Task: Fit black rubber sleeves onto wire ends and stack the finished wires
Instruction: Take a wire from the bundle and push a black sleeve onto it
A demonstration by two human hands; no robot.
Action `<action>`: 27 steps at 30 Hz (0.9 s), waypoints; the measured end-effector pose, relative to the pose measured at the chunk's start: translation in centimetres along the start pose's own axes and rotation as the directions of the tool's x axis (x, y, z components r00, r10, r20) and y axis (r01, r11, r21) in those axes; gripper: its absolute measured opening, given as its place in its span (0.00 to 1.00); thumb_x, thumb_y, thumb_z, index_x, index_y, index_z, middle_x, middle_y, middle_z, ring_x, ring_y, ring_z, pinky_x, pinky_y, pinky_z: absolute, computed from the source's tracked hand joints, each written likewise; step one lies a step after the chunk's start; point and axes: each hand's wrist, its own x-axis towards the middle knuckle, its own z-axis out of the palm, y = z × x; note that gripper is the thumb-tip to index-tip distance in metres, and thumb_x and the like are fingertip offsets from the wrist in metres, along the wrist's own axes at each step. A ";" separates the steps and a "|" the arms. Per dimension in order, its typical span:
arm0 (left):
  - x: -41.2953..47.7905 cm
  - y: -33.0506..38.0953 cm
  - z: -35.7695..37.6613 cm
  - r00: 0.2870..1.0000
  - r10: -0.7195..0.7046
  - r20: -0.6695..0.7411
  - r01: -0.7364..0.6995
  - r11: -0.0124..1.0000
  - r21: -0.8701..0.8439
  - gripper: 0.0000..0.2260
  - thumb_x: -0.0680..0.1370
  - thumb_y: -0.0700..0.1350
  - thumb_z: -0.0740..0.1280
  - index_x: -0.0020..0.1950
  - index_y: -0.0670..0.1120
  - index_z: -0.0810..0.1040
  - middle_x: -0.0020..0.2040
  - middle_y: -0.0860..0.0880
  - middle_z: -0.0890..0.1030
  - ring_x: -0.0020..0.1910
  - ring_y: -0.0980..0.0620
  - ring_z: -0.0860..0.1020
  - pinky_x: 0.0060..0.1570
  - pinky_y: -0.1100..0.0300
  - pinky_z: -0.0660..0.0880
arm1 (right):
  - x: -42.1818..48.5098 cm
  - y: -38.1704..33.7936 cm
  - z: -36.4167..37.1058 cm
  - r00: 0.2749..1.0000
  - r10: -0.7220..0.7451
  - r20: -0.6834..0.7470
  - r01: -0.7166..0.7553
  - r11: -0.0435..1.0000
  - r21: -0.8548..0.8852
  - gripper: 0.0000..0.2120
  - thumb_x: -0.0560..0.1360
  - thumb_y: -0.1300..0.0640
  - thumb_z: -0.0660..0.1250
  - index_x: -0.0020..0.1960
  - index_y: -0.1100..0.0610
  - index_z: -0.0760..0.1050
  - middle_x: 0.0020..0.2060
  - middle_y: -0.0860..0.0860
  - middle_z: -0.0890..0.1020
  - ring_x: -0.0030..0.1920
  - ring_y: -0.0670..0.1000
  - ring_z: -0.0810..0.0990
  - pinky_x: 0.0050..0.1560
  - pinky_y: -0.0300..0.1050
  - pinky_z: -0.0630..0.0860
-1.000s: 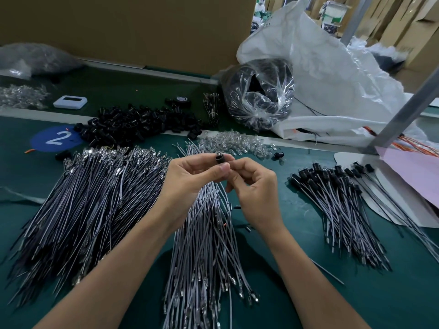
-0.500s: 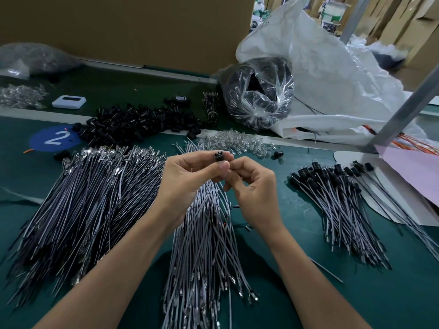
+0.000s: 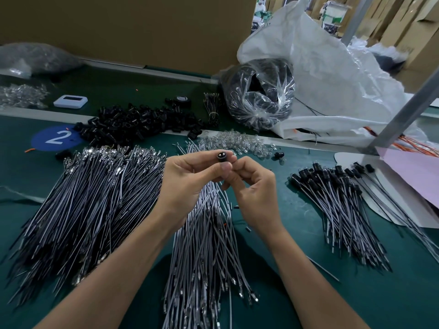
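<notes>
Sleeve (image 3: 222, 156) hardly moved, L grip (image 3: 187, 184) & R grip (image 3: 254, 195) pinch it, green mat (image 3: 356, 293), cardboard (image 3: 130, 27)

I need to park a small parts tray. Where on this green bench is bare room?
Best is the near right corner of the green mat, between the right forearm and the finished wires. A smaller patch lies far left, in front of the blue 2 sticker. The centre is crowded with wire piles.

sleeve (image 3: 222, 155) half hidden by fingers (image 3: 225, 166), wire pile (image 3: 204, 257) cut off below
</notes>
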 end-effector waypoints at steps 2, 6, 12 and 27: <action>-0.1 0.0 0.1 1.000 0.021 -0.002 -0.021 1.000 0.000 0.09 0.68 0.36 0.73 0.46 0.42 0.86 0.42 0.46 0.87 0.41 0.53 0.84 0.39 0.64 0.78 | 0.0 0.1 0.0 1.000 -0.013 0.003 0.013 1.000 -0.003 0.07 0.75 0.56 0.70 0.40 0.48 0.75 0.33 0.42 0.82 0.33 0.43 0.80 0.38 0.36 0.76; -0.1 0.0 0.2 0.999 0.037 -0.008 -0.037 0.999 0.005 0.09 0.67 0.36 0.73 0.45 0.45 0.87 0.42 0.47 0.87 0.41 0.52 0.85 0.39 0.63 0.79 | -0.1 0.4 -0.1 1.000 -0.009 0.018 0.009 1.000 0.017 0.08 0.77 0.62 0.69 0.41 0.51 0.76 0.34 0.45 0.82 0.35 0.44 0.82 0.40 0.37 0.77; -0.2 0.1 0.3 0.999 0.050 -0.005 -0.050 0.999 0.009 0.09 0.68 0.37 0.73 0.46 0.46 0.87 0.41 0.48 0.87 0.41 0.53 0.84 0.42 0.62 0.81 | 0.0 0.5 -0.2 0.999 0.011 0.045 -0.014 0.996 0.085 0.06 0.76 0.62 0.69 0.41 0.54 0.78 0.34 0.46 0.82 0.37 0.47 0.82 0.42 0.40 0.78; -0.3 -0.1 0.4 0.996 0.037 -0.077 -0.038 0.999 -0.013 0.07 0.67 0.40 0.74 0.43 0.45 0.87 0.41 0.46 0.86 0.40 0.52 0.84 0.42 0.61 0.80 | -0.1 0.9 0.0 0.996 0.064 0.062 -0.071 0.989 0.129 0.04 0.76 0.67 0.69 0.42 0.66 0.76 0.35 0.50 0.81 0.38 0.51 0.83 0.45 0.50 0.81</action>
